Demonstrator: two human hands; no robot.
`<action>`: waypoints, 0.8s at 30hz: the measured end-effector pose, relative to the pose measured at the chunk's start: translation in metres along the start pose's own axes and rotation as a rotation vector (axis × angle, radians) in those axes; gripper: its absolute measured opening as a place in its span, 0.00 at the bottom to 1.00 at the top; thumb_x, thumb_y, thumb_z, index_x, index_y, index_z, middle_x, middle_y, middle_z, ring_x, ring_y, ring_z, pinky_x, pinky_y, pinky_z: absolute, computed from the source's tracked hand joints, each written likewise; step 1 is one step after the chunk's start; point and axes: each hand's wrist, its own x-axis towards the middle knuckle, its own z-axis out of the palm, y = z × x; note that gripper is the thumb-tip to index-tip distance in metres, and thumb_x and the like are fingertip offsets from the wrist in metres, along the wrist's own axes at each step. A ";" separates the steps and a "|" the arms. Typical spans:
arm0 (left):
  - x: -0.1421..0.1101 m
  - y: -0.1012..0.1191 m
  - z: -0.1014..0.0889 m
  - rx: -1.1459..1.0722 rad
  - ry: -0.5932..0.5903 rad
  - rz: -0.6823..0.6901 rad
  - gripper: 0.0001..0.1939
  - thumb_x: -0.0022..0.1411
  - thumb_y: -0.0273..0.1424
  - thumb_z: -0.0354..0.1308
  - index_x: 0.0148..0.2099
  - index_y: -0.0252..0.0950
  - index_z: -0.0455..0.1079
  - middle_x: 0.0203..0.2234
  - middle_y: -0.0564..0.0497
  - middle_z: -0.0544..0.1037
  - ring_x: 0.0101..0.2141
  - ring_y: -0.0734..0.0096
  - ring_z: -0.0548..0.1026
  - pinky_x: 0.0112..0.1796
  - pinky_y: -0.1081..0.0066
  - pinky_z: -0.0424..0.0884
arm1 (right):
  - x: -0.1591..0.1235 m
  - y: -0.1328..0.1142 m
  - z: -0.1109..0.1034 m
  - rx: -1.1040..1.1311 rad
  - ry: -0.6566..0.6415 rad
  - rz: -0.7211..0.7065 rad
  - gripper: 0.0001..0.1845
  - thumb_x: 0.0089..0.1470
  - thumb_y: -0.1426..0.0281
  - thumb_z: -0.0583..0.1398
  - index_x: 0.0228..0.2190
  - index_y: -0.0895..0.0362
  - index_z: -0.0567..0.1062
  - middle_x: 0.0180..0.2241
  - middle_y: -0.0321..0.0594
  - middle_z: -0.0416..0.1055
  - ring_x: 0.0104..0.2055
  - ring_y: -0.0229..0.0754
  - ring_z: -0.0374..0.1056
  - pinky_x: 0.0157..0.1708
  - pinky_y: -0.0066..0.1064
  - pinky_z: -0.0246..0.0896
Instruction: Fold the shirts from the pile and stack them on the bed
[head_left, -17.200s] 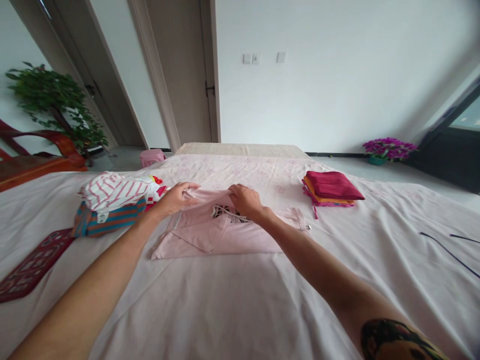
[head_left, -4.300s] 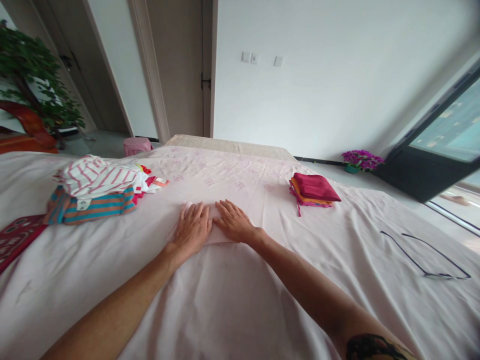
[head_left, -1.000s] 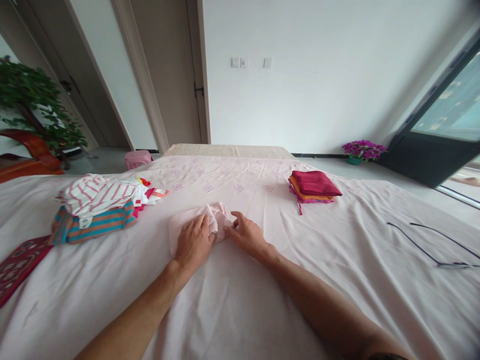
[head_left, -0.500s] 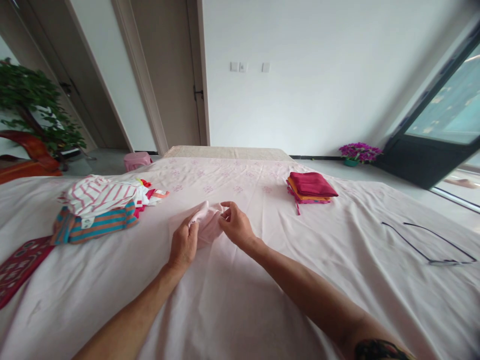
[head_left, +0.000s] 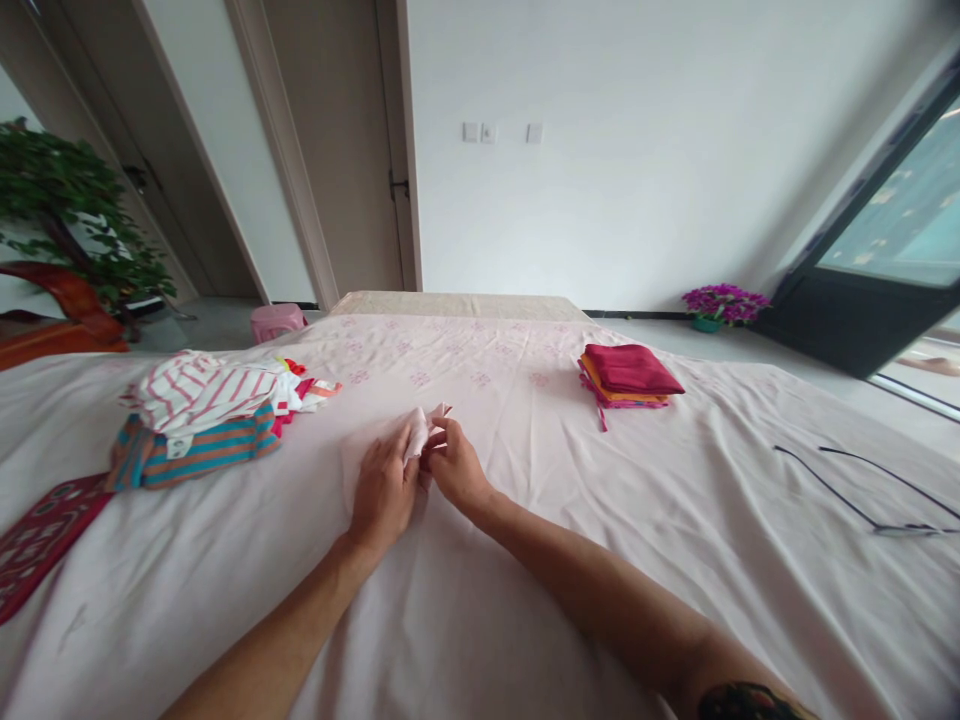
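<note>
Head view: the pink garment [head_left: 417,435] lies partly folded on the pale sheet [head_left: 487,620], its inner edge raised. At its near left, the left hand [head_left: 382,490] bends palm-down over it, fingers close together; whether they grip cannot be told. At its right, the right hand [head_left: 459,468] angles inward, fingers curled, pinching the raised fold. Both forearms slant toward the garment from below.

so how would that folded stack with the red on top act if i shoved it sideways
The stack looks like loose fabric, so it would probably flex rather than stay stiff. Its layers seem unbound, so the smooth red top might slide off the orange layer. Lying low and flat, it seems unlikely to tip.
</note>
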 end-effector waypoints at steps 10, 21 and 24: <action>-0.002 -0.005 0.008 0.242 -0.050 0.070 0.26 0.60 0.24 0.52 0.61 0.27 0.64 0.55 0.34 0.73 0.55 0.53 0.70 0.57 0.55 0.65 | 0.044 0.025 -0.039 -0.167 0.167 0.100 0.27 0.50 0.73 0.55 0.54 0.59 0.66 0.48 0.47 0.71 0.43 0.42 0.71 0.42 0.33 0.68; -0.001 -0.006 0.005 0.057 -0.021 -0.009 0.25 0.65 0.26 0.46 0.64 0.29 0.62 0.57 0.36 0.71 0.57 0.56 0.70 0.58 0.53 0.64 | 0.056 0.003 -0.002 -0.451 0.139 0.164 0.17 0.58 0.60 0.56 0.45 0.57 0.71 0.44 0.47 0.74 0.43 0.47 0.71 0.39 0.34 0.63; 0.000 -0.003 0.001 -0.100 0.033 -0.093 0.25 0.66 0.28 0.45 0.63 0.34 0.63 0.57 0.41 0.72 0.56 0.58 0.70 0.58 0.56 0.65 | 0.047 0.004 0.004 -0.474 0.179 0.100 0.18 0.60 0.65 0.54 0.50 0.54 0.70 0.48 0.47 0.71 0.47 0.48 0.69 0.42 0.36 0.63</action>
